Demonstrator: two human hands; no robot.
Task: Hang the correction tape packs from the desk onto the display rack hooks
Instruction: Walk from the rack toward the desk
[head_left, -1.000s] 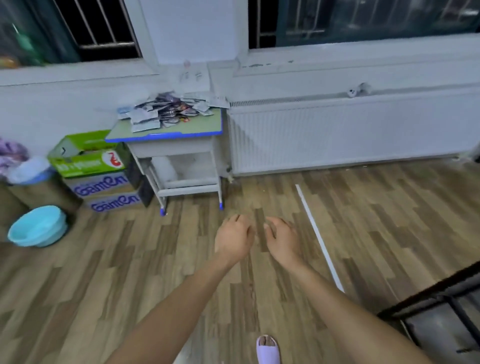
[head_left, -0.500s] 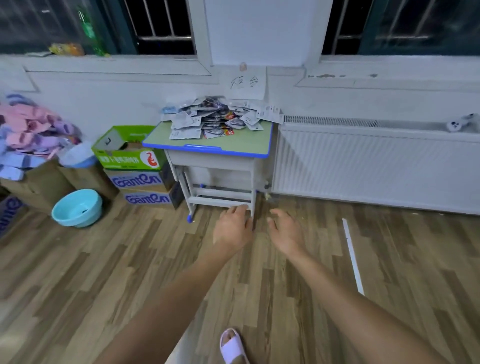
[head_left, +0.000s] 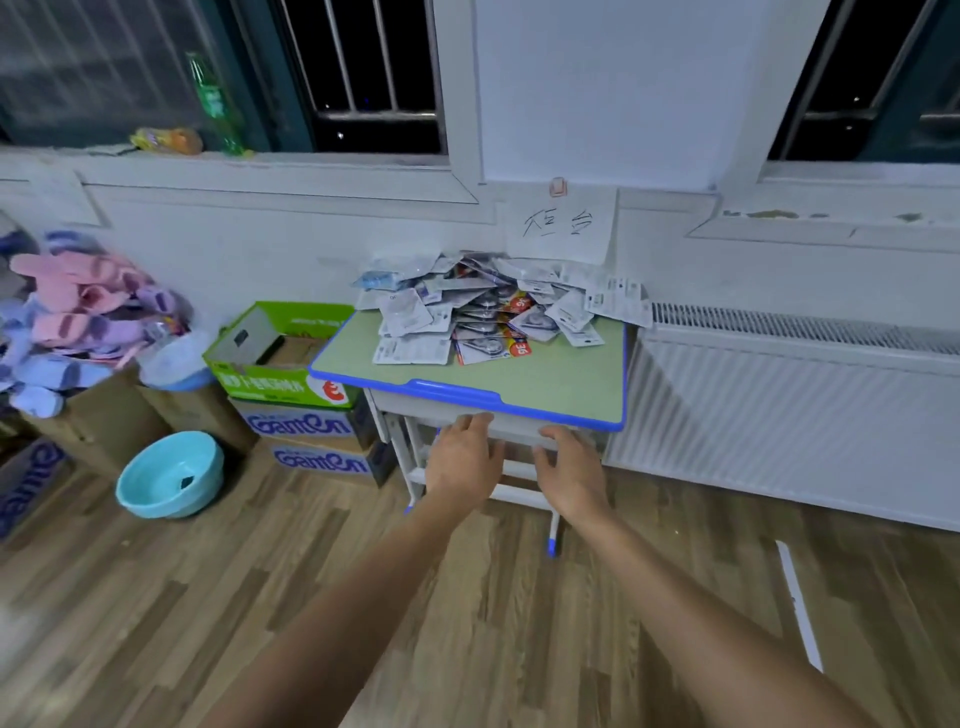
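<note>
Green-topped and blue-edged, the desk (head_left: 545, 384) is standing against the white wall beside a radiator (head_left: 789, 415). The correction tape packs (head_left: 488, 306) are lying in a loose heap on the back half of its top, under a handwritten paper sign (head_left: 563, 228). The left hand (head_left: 462, 460) and right hand (head_left: 571, 473) are reaching forward side by side, palms down, fingers relaxed and holding nothing, just short of the desk's front edge. Cardboard boxes (head_left: 301, 395) and a light blue basin (head_left: 169, 475) are sitting to the left on the wooden floor.
</note>
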